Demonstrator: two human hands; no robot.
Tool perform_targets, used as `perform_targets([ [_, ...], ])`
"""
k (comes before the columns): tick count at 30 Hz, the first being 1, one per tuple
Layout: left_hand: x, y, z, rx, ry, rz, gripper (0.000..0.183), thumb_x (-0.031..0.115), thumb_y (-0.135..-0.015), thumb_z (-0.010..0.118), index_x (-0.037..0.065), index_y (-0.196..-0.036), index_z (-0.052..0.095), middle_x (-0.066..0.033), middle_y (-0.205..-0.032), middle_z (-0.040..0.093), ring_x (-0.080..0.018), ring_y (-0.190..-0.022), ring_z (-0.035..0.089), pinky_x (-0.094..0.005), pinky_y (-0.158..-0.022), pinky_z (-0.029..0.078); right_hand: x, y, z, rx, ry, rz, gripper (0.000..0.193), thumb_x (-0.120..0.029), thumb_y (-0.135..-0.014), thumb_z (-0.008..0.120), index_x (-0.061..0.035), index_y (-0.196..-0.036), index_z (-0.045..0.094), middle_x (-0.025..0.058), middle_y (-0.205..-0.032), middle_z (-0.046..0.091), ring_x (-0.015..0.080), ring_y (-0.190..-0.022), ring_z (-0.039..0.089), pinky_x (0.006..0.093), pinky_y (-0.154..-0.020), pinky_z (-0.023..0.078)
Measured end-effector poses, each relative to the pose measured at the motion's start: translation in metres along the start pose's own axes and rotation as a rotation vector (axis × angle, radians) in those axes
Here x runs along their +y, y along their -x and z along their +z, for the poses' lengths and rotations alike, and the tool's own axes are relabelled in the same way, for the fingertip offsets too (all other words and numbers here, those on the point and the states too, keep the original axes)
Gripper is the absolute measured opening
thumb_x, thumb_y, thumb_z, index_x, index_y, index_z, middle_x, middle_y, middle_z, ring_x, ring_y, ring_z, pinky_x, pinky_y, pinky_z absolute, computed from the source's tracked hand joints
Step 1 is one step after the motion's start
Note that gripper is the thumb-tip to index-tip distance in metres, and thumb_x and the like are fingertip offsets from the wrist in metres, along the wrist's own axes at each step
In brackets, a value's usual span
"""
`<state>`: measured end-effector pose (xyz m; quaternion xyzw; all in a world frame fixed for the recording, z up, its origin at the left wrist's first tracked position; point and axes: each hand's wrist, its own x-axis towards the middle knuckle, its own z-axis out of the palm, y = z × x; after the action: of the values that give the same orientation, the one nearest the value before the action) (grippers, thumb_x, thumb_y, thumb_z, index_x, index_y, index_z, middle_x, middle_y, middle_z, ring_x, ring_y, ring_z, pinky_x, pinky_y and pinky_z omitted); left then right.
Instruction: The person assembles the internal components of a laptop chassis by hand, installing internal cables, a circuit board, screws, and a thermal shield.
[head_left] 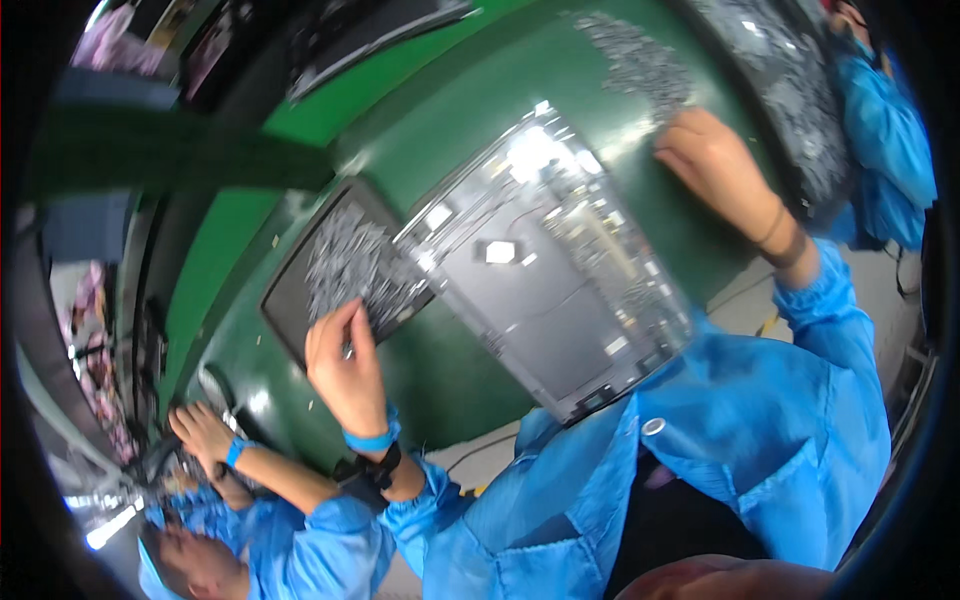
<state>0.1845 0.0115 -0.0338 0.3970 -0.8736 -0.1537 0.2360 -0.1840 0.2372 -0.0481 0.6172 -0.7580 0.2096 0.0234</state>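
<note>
An opened flat electronic device [560, 270], its dark inner plates and circuit board showing, lies slanted on the green table in front of me. A small white square label on a dark patch [497, 252] stands out near its middle. My left hand [345, 365] is at the near edge of a black tray [285, 290] of thin grey pieces [350, 255], thumb and fingers pinched together. To the right of the device, my right hand [715, 165] is closed with its fingertips together, just below a loose heap of grey pieces [640, 65]. Whatever either pinch holds is too small to make out.
A second dark tray [780, 90] of grey pieces stands at the far right. On the left, a co-worker's hand [205, 435] rests by the table edge [200, 370]. Another person's blue sleeve [880, 130] shows at the right rim. A dark panel [370, 45] lies at the back.
</note>
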Motion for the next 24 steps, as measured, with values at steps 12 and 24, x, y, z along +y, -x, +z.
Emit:
perform_targets([
  [12, 0.011, -0.022, 0.021, -0.018, -0.094, 0.12, 0.008, 0.008, -0.081, 0.071, 0.005, -0.088, 0.07, -0.0081, -0.083, 0.066, -0.0268, -0.078, 0.061, -0.0367, -0.071, 0.049, -0.007, -0.014, -0.001, -0.093, 0.064, -0.061, 0.008, -0.002, -0.08, 0.065, -0.0019, -0.085, 0.059, 0.0104, -0.088, 0.059, 0.0307, -0.087, 0.056, 0.0403, -0.076, 0.047],
  [24, 0.014, -0.023, 0.03, -0.031, -0.17, 0.107, 0.007, 0.005, -0.078, 0.068, 0.003, -0.082, 0.063, -0.0129, -0.08, 0.062, -0.0332, -0.079, 0.059, -0.0428, -0.072, 0.047, -0.017, -0.037, -0.018, 0.059, -0.234, 0.058, 0.018, -0.005, -0.083, 0.071, -0.002, -0.101, 0.068, 0.0071, -0.082, 0.065, 0.0134, -0.071, 0.062, 0.0254, -0.063, 0.049],
])
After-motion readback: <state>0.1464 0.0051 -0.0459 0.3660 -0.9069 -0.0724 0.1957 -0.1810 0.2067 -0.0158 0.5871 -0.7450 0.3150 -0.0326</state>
